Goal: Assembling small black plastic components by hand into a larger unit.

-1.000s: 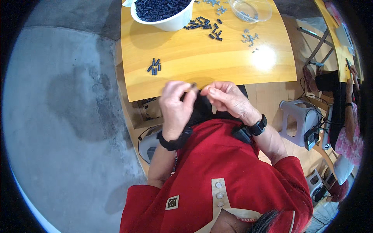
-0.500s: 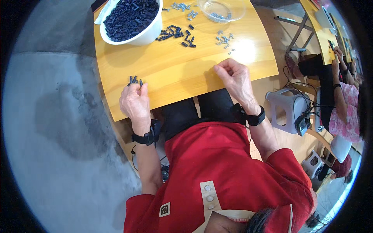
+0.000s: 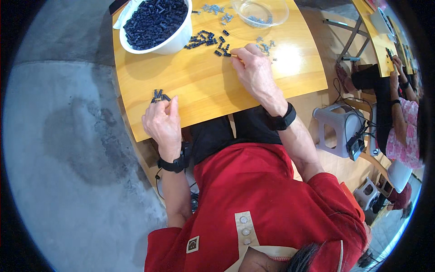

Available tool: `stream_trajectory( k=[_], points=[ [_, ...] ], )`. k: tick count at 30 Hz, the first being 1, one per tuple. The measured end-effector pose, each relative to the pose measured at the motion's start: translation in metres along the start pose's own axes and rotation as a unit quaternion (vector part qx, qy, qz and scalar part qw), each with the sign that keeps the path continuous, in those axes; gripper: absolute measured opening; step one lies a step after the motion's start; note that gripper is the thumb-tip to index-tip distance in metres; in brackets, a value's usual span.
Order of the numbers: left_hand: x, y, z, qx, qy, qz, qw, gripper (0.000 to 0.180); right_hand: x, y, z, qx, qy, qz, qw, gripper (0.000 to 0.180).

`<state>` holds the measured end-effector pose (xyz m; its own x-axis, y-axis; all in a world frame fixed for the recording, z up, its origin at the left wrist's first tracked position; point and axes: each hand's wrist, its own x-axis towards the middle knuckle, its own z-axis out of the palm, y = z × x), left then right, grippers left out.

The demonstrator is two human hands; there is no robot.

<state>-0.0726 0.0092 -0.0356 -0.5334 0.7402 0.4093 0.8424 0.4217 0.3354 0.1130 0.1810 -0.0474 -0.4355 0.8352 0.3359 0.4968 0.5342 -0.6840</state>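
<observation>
My right hand [image 3: 256,75] reaches over the table, thumb and forefinger closed at a small black cylindrical part [image 3: 227,55] on the near edge of a loose group of black parts [image 3: 204,39]. My left hand [image 3: 163,121] rests low over the table's front left, fingers curled and closed. What it holds, if anything, is hidden beneath it. Just beyond its knuckles lies a small pile of black parts [image 3: 159,96], some with a lighter metal-looking bit.
A white tub [image 3: 179,40] heaped with black parts stands at the far left. A clear round dish [image 3: 283,17] holds small silvery pieces. Silvery pieces [image 3: 268,46] also lie loose on the wooden table [image 3: 199,86]. A stool [image 3: 333,129] and another person's arms [image 3: 395,84] are at right.
My right hand has moved forward and left, from the table's front to the loose black parts. The left hand has stayed beside its pile, shifting slightly.
</observation>
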Motion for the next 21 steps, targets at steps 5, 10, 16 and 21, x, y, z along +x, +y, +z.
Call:
stream_trajectory(
  k=[5, 10, 16, 21],
  points=[
    [-0.008, 0.020, -0.009, -0.068, 0.010, 0.041, 0.997, 0.020, 0.003, 0.002, 0.008, -0.030, -0.031, 0.006, 0.999, 0.012],
    [-0.012, 0.049, -0.015, -0.146, -0.004, 0.078, 0.986, 0.018, 0.000, 0.005, 0.007, -0.010, -0.023, -0.020, 0.999, 0.012],
    [-0.018, 0.070, -0.030, -0.271, -0.050, 0.027, 0.961, 0.010, -0.035, -0.011, -0.028, 0.504, -0.149, 0.210, 0.824, 0.011],
    [-0.019, 0.089, -0.042, -0.341, -0.076, 0.028, 0.936, 0.011, -0.065, -0.021, -0.040, 0.671, -0.166, 0.214, 0.690, 0.015]
  ],
)
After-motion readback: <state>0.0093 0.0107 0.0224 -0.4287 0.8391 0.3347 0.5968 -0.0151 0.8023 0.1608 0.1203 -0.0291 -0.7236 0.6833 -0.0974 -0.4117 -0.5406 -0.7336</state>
